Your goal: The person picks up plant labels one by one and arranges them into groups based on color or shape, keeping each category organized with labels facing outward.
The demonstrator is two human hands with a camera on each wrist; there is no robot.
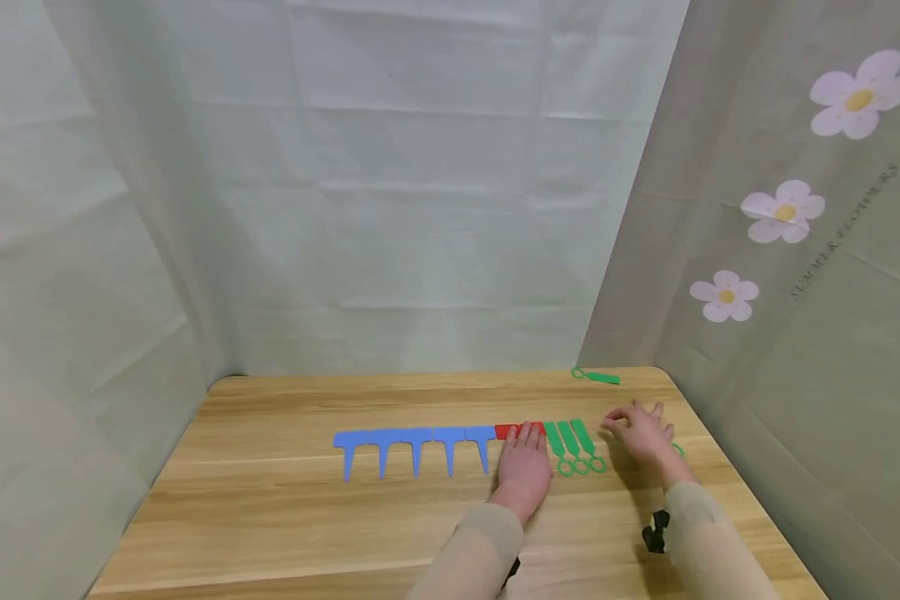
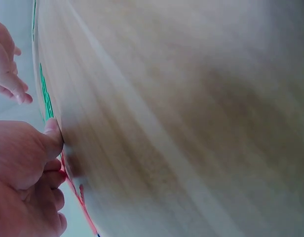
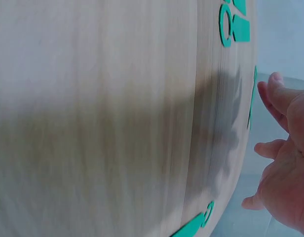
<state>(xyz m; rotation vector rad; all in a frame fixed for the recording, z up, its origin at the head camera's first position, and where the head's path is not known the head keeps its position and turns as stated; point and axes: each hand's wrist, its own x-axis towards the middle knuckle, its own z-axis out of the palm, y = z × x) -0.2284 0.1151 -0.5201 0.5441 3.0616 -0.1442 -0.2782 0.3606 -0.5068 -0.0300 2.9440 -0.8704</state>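
My left hand (image 1: 526,471) lies on the red labels (image 1: 504,432), fingers straight and pressing them to the table; the hand hides most of them. To their left runs a row of several blue T-shaped plant labels (image 1: 450,435). Three green ring-ended tags (image 1: 567,437) continue the row on the right, their rings toward me. My right hand (image 1: 641,435) hovers above the table right of these tags. Its thumb and forefinger are close together, the other fingers spread, with nothing visible between them. Partly hidden beside it is another green tag (image 3: 190,224), lying on the table.
A lone green tag (image 1: 603,378) lies by the table's back edge. Pale cloth hangs behind and on both sides of the wooden table (image 1: 285,533), with printed flowers (image 1: 786,212) on the right.
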